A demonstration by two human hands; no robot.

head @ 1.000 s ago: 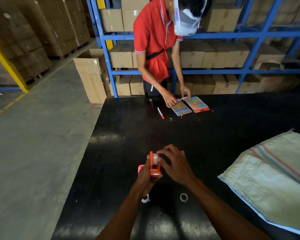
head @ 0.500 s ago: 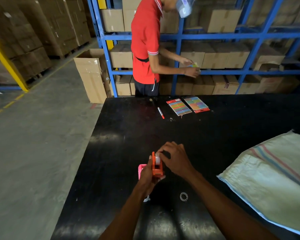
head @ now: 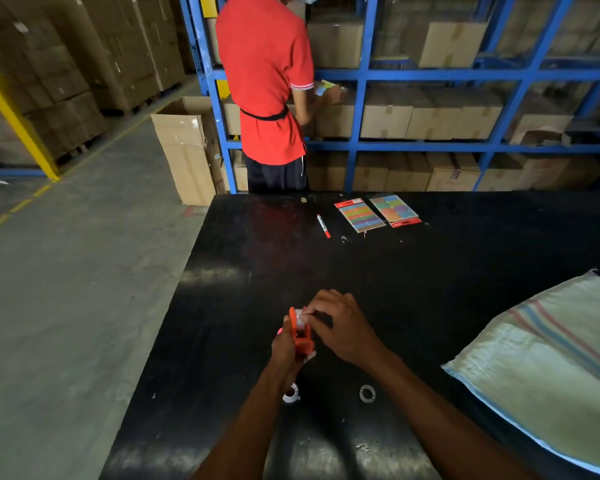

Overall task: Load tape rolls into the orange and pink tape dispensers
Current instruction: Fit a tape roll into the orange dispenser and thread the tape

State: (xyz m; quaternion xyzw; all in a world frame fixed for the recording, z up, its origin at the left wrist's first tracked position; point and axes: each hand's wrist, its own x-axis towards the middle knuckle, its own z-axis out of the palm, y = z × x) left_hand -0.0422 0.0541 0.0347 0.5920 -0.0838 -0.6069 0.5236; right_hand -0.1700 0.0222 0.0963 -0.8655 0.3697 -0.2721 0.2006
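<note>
Two hands busy at one small orange dispenser (head: 301,336), raised just above the desk (head: 243,258) near its left front part. Left hand (head: 286,348) wrapped round the dispenser's lower body from the left and behind, fingers closed firmly on it, holding it nearly upright with its long axis running away from the wearer and slightly up. Right hand (head: 342,327) in from the right, fingers (head: 312,311) pinched narrow at the dispenser's top, right against a pale tape roll (head: 300,320) sitting in the open cradle; cannot tell whether the roll itself or only its loose end is being pinched. Roll thus directly left of the right fingertips and touching them, above the left fist. Probably the seating or threading step: pressing the roll sideways onto its hub, toward the left palm as the backstop. Right hand clearly the nearer and freer one for that push.

Sliver of pink dispenser (head: 279,330) peeking out just behind the left hand, mostly hidden, not yet loaded as far as can be judged. Nearer the wearer on the desk, two small rings well apart: a white one (head: 291,393) beside the left forearm and a greyer one (head: 367,393) between the forearms; spare roll or empty core, too small to tell. Woven sack (head: 551,368) off to the right, clear of the work.
</note>
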